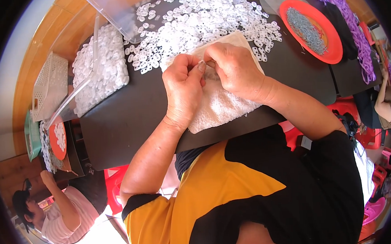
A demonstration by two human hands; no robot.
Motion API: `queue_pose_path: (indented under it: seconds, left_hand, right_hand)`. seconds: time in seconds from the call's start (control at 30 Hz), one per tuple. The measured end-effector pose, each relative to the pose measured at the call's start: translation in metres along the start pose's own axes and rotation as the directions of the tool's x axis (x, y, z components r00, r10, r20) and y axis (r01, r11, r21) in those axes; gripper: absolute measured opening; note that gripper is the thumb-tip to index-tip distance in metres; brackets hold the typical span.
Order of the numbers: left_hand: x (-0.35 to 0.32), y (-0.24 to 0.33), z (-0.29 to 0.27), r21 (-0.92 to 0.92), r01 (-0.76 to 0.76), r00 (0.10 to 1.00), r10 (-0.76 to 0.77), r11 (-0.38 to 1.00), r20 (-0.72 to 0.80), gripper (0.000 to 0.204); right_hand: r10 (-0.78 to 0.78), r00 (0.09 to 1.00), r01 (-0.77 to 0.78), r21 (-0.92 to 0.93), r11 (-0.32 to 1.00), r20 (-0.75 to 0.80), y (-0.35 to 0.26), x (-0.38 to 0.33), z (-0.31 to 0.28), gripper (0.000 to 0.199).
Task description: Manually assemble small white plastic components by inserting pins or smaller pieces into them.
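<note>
Both my hands meet over a folded pale towel (pixel 223 105) on the dark table. Thumb and fingers of my left hand (pixel 180 87) are pinched on a small white plastic piece (pixel 202 63), mostly hidden by the fingertips. My right hand (pixel 237 71) is closed in a pinch against it from the other side; what its fingers hold is hidden. Just beyond the towel spreads a heap of small white oval plastic pieces with holes (pixel 190 23).
At right, a red-orange plate (pixel 335 50) holds many thin grey metal bits (pixel 305 30), beside purple strands (pixel 354 29). White pieces fill a clear container (pixel 101 60) at left, near a white basket (pixel 52 85). A clear bin (pixel 114 13) stands behind. Another person (pixel 61 213) sits at lower left.
</note>
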State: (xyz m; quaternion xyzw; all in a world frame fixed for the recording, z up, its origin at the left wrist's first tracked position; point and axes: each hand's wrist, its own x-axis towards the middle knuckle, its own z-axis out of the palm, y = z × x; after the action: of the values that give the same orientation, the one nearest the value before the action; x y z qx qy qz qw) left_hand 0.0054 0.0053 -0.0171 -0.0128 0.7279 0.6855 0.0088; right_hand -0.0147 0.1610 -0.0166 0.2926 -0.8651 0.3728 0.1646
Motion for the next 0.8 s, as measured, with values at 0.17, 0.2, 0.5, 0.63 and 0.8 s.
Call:
queue_pose_path:
  seconds: [0.17,0.2,0.5,0.63,0.8]
  left_hand:
    - [0.0,-0.004,0.002,0.046,-0.057,0.998,0.058,0.997,-0.013,0.006]
    - [0.0,-0.004,0.002,0.062,-0.071,0.997,0.071,0.996,-0.002,0.006]
    - [-0.003,0.006,0.0,0.045,-0.034,0.999,0.033,0.998,0.012,0.005]
    - [-0.001,0.003,-0.005,-0.052,-0.006,0.999,0.008,0.999,0.039,0.009]
    - [0.0,0.014,-0.01,-0.145,0.086,0.996,-0.08,0.986,0.046,0.01]
  right_hand:
    - [-0.003,1.0,0.003,0.045,0.999,-0.001,-0.001,0.001,-0.001,0.013]
    - [-0.002,1.0,0.002,0.044,0.999,-0.001,0.0,0.001,0.0,0.013]
    - [0.181,0.971,-0.225,0.336,0.914,0.158,0.008,0.007,-0.015,0.011]
    - [0.255,0.954,-0.298,0.435,0.85,0.154,0.009,0.011,-0.018,0.012]
    - [0.254,0.963,-0.268,0.454,0.849,0.094,0.008,0.018,-0.028,0.01]
